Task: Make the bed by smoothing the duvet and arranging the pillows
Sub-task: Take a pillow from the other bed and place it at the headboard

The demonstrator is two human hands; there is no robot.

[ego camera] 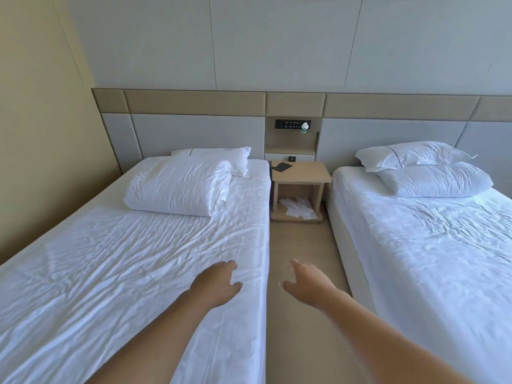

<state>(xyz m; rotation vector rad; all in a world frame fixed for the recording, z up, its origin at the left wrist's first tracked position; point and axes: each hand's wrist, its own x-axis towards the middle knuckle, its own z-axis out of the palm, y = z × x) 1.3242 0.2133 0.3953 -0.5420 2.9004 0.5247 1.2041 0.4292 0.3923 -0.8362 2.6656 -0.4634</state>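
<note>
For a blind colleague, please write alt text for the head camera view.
A person's open, empty hands reach forward, the left hand over the edge of the left bed, the right hand over the floor. A folded duvet lies before one pillow on that bed; the right bed bears two pillows, a wooden nightstand between the beds.

2 bare arms reach forward, the left hand [217,284] and right hand [306,284] both palm-down with fingers loosely spread.

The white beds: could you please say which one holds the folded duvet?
The white left bed: the folded white duvet lies near its head; the right bed holds only white pillows.
</note>
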